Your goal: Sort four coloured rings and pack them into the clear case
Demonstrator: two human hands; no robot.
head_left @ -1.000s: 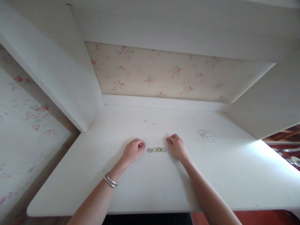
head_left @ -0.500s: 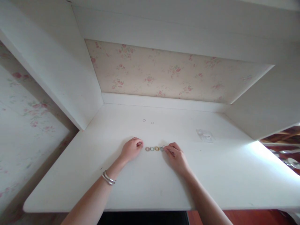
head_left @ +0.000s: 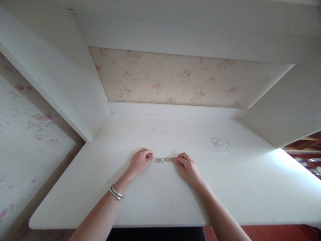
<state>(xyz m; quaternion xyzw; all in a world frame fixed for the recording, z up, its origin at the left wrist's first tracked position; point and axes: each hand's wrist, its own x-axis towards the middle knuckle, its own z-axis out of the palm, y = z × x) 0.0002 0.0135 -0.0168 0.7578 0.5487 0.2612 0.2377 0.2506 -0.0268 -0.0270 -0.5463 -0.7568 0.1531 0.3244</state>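
Between the hands, four coloured rings (head_left: 165, 160) are laid on the desk (head_left: 155, 201) in a left-to-right row. The right-end ring (head_left: 172, 159) is partly covered by the fingers of the right hand (head_left: 186, 166), drawn together and pointed left along that row; whether it is gripped or merely touched is not shown. The row's left end is not touched by the left hand (head_left: 141, 161), whose fingers are curled, any contents hidden. Farther, a clear packet (head_left: 220, 144) is seen at right; farther still, two thin rings (head_left: 153, 131) are seen.
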